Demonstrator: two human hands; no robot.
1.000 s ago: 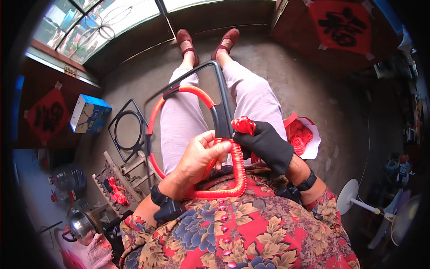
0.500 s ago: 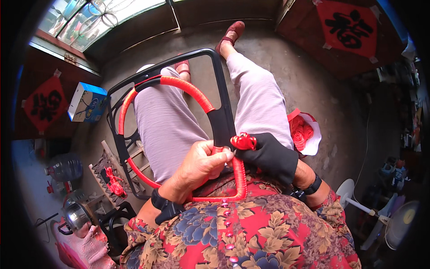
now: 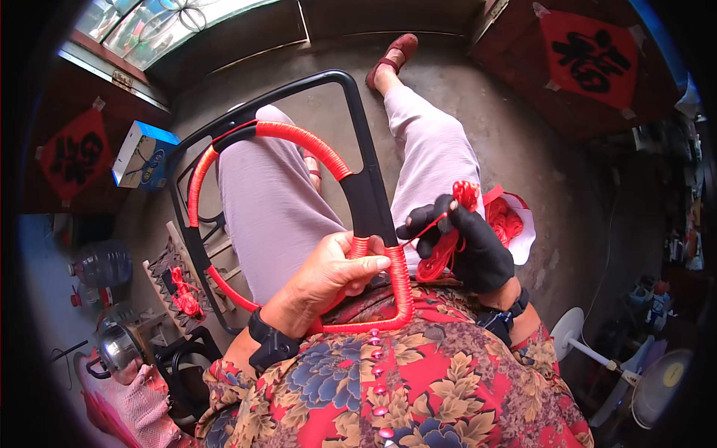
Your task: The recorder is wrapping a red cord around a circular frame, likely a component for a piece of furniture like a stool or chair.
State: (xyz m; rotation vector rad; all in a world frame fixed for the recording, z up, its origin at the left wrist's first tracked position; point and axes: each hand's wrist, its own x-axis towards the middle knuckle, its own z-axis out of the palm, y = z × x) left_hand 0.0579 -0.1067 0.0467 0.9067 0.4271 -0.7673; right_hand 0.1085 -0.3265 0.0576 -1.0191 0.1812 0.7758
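- Head view showed a black frame (image 3: 366, 194) lying across the seated person's lap, its rounded inner loop partly wound with red cord (image 3: 306, 142).
- On the frame's lower right bar, the bare left hand (image 3: 328, 276) was clamped shut, thumb laid over the freshly wound section.
- Just right of that bar, the right hand (image 3: 470, 243), in a black glove, was closed on a bundle of red string (image 3: 448, 246), with a strand running taut from the fingers back to the frame.
- Right of the frame, past the gloved hand, a white bag (image 3: 523, 231) of more red cord lay on the floor.
- Left of the frame, a blue box (image 3: 142, 157) sat near the wall, and below it stood a wooden rack (image 3: 179, 284) holding a red tangle.
- Beyond the frame's top, one red shoe (image 3: 392, 56) rested on the concrete floor (image 3: 485, 112).
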